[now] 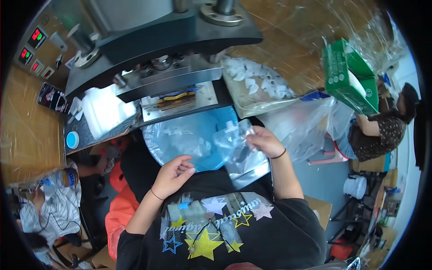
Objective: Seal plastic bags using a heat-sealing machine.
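My right hand (266, 142) pinches the edge of a clear, silvery plastic pouch (247, 167), which hangs over the right side of a blue basin (221, 118). A spout seems to show at the pouch's upper end, though glare blurs it. Loose clear plastic pieces (180, 141) lie inside the basin, which rests at my lap. At the basin's near left rim is my left hand (173, 174), its fingers loosely curled and thumb apart, with nothing in it. Just beyond the basin sits the metal plate (209, 93) of a press, with yellow and dark strips on it.
The heavy press head (180, 40) overhangs the plate. Small white plastic parts (265, 81) fill a plastic-covered tray to its right. A green box (351, 74) stands farther right. At left are a white tray (105, 112), a phone (53, 97) and a blue-lidded tub (72, 140). Other people sit on both sides.
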### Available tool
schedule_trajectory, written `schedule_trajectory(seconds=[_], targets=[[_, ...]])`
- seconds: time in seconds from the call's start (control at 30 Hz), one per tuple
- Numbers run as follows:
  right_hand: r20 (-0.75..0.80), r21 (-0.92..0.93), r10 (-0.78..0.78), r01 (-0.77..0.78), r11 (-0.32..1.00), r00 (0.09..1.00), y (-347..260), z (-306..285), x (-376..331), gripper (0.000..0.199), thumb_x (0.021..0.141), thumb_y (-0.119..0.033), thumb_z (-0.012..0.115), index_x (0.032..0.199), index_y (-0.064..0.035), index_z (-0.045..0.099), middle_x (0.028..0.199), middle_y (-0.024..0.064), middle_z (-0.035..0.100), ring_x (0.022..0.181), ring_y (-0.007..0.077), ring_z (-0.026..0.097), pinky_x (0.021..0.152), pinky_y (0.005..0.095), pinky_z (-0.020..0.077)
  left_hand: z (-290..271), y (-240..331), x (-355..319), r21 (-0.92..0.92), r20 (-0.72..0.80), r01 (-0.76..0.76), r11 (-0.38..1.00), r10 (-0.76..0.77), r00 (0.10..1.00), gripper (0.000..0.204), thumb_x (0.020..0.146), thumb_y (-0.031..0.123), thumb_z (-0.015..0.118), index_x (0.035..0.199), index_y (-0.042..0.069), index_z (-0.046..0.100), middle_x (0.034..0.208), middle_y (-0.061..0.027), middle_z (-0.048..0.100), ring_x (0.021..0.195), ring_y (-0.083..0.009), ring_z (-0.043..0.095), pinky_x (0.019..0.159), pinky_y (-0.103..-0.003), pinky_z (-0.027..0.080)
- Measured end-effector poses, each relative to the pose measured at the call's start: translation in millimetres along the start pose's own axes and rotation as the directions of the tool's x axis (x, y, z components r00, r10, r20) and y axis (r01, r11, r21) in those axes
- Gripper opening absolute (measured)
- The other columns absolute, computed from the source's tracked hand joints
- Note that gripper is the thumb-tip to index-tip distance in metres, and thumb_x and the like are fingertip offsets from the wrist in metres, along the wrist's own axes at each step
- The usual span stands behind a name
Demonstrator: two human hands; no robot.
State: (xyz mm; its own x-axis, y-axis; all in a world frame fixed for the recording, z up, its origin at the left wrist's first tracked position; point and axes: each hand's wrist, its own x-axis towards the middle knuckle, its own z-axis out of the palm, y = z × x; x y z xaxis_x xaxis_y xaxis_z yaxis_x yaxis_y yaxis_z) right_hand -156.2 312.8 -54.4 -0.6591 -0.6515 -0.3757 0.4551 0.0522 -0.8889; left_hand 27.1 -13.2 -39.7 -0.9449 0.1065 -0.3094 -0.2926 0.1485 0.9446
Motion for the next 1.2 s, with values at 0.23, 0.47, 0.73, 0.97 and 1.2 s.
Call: schedule_trajectory(seconds=[0.23,0.47,0.73,0.97,1.2], targets=[[-0.308,-0.073,-0.056,0.035,0.997,0.95,11,-78,-61,0.01,0.095,-0.015,0.063,0.099,-0.0055,0.063,0.083,-0.0015,0.062,0.069,0.0069,0.054,0.063,0.0221,0.0428,20,-36,5,0.263,0.027,-0.013,0.965,0.006,1.0,0.032,0.094,0.014,0.068,0.121,-0.002,0.062,0.099,-0.0102,0.07,0.084,-0.0146,0.067,0.078,-0.028,0.054],[-0.375,0.105,-0.186,0.241,0.965,0.908,21,-168,-207,0.035,0.087,-0.008,0.069,0.12,0.0025,0.062,0.103,0.0078,0.069,0.091,0.0173,0.065,0.085,0.0317,0.0514,25,-37,11,0.358,0.078,-0.034,0.933,0.006,0.997,0.031,0.095,0.02,0.066,0.117,-0.001,0.064,0.097,-0.0146,0.071,0.086,-0.0231,0.07,0.079,-0.033,0.054],[-0.971,-0.239,-0.124,0.809,0.536,-0.205,118,-293,-212,0.016,0.097,-0.01,0.062,0.112,-0.008,0.059,0.089,-0.001,0.059,0.075,0.0101,0.056,0.065,0.0261,0.0485,44,-34,34,0.519,0.116,0.053,0.853,-0.132,0.984,0.03,0.098,0.023,0.062,0.117,0.0,0.065,0.094,-0.0134,0.071,0.085,-0.0216,0.068,0.078,-0.033,0.053],[-0.935,-0.303,-0.042,0.733,0.609,-0.352,73,-351,-90,0.013,0.097,-0.008,0.057,0.108,-0.004,0.062,0.094,0.0057,0.064,0.08,0.0158,0.062,0.069,0.0308,0.0532,35,-71,63,0.713,0.249,-0.107,0.693,-0.108,0.962,0.03,0.1,0.028,0.057,0.117,0.005,0.067,0.094,-0.0136,0.071,0.085,-0.0271,0.07,0.078,-0.035,0.054],[-0.837,-0.522,-0.363,0.399,0.754,-0.41,-20,-315,-3,0.018,0.098,-0.011,0.053,0.108,-0.0008,0.062,0.104,0.0166,0.07,0.097,0.0284,0.069,0.084,0.0397,0.0536,28,-75,58,0.711,0.228,-0.075,0.699,-0.128,0.965,0.031,0.102,0.029,0.056,0.118,0.005,0.067,0.091,-0.0104,0.07,0.084,-0.022,0.069,0.078,-0.031,0.053]])
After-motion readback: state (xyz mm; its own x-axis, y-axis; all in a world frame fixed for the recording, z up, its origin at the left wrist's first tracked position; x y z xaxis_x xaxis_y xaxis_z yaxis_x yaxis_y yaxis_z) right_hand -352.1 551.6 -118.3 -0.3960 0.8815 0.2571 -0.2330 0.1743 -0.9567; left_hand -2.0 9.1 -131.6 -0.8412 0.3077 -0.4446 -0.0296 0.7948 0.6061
